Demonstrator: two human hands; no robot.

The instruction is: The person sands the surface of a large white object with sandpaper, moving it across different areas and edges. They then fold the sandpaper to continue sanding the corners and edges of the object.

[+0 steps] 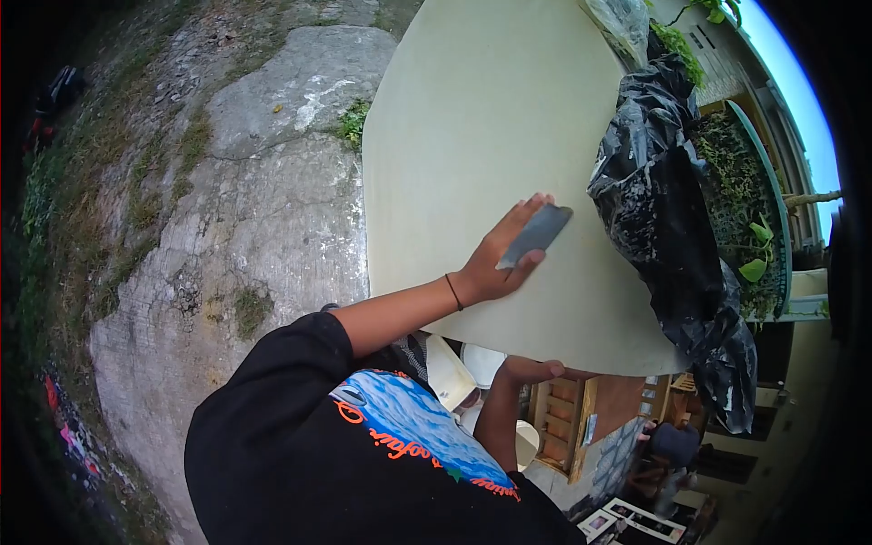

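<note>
A large, smooth, pale cream board (481, 109) with a curved outline fills the middle of the head view. My left hand (500, 254), with a dark band at its wrist, lies on the board's face. Between its thumb and fingers is a flat grey piece of sandpaper (536, 236), pressed against the surface. My right hand (531, 370) grips the board's lower edge, thumb along the rim; its other fingers are hidden behind the board. Crumpled black plastic sheeting (668, 209) runs down the board's right side.
Cracked concrete (245, 200) with grass patches spreads on the left. Below the board are a white container (450, 368) and a wooden frame (563, 418). A planter (745, 173) stands beyond the plastic. Another person (674, 445) is at lower right, near a building.
</note>
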